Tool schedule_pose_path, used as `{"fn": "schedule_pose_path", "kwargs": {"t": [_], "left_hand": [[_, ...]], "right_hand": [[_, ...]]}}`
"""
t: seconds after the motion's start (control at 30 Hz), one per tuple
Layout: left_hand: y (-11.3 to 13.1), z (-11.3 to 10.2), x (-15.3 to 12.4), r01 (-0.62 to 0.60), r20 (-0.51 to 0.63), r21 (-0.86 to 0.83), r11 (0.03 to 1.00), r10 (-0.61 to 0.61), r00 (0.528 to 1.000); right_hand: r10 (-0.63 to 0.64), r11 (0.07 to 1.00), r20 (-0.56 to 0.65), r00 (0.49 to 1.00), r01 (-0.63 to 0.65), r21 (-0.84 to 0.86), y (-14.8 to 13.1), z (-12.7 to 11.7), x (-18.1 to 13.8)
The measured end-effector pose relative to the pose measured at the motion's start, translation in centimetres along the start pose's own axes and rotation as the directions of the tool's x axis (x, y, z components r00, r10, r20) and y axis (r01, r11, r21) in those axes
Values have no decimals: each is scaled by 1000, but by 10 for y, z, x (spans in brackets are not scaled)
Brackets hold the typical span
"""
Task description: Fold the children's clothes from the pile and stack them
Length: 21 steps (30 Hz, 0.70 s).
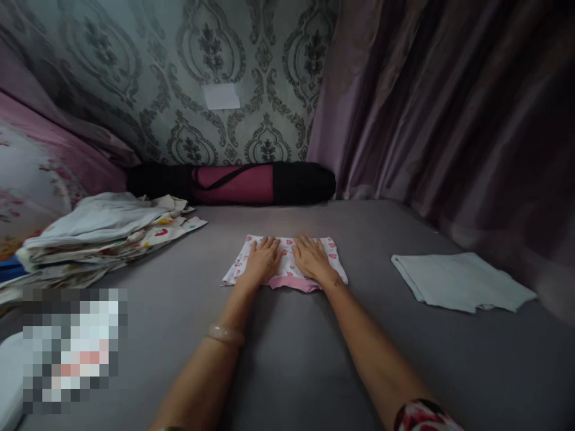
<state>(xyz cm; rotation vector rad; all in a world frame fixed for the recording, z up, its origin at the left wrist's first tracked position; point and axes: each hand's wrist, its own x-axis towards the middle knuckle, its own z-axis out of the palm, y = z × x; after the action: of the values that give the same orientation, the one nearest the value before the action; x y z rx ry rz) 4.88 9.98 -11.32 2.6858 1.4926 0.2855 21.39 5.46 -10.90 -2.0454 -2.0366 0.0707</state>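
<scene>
A grey bed sheet (287,359) fills the lower two thirds of the frame and carries everything else. Above it, the upper left and centre show a patterned grey-green wall (179,66), and a mauve curtain (449,102) hangs down the whole right side. At the left edge a pink floral pillow (27,173) leans against the wall. Below it, at the middle left, lies a loose pile of pale clothes (99,233), some printed with small coloured motifs. Along the foot of the wall, in the centre of the frame, rests a long black and maroon rolled bag (233,182) with a strap across it. At the middle right a folded white cloth (458,281) lies flat on the sheet, well apart from the hands.

In the centre of the frame sits a small folded garment (330,257), white with pink print and a pink trim along its near edge. Both forearms reach up from the bottom edge to it. The left hand (263,260) lies flat on the garment's left half, fingers spread and gripping nothing; a pale bangle (224,334) circles that wrist. The right hand (312,258) presses flat on the right half, fingers likewise extended, just beside the left hand.
</scene>
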Motion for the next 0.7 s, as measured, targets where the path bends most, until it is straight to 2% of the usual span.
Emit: {"fn": "schedule_pose_path", "kwargs": {"t": [0.1,0.2,0.27,0.37,0.47,0.57,0.63,0.7], "left_hand": [[-16,-3,-3,183,-67,25,983,-181,981],[-33,1,-5,328,8,-2,945,-328,945],[-40,6,-5,350,51,-27,936,-348,936],[-41,10,-4,338,16,-45,940,-337,941],[-41,8,-4,388,-56,-49,920,-391,919],[-48,-1,-6,461,-96,-2,888,-459,883],[-56,-10,-7,476,-33,1,879,-476,879],[-65,-20,-8,486,93,-64,872,-480,873]], "right_hand": [[98,993,-104,990,-104,-53,9,-2,-6],[159,985,-66,985,-162,-55,15,5,-9],[162,986,-38,986,-163,-18,18,6,-7],[201,966,-13,979,-196,171,28,-5,-1],[412,821,16,911,-379,427,49,-28,2],[563,708,92,821,-537,459,73,-44,-8],[612,665,144,777,-605,437,84,-47,-17],[644,629,196,740,-657,416,89,-46,-24]]}}
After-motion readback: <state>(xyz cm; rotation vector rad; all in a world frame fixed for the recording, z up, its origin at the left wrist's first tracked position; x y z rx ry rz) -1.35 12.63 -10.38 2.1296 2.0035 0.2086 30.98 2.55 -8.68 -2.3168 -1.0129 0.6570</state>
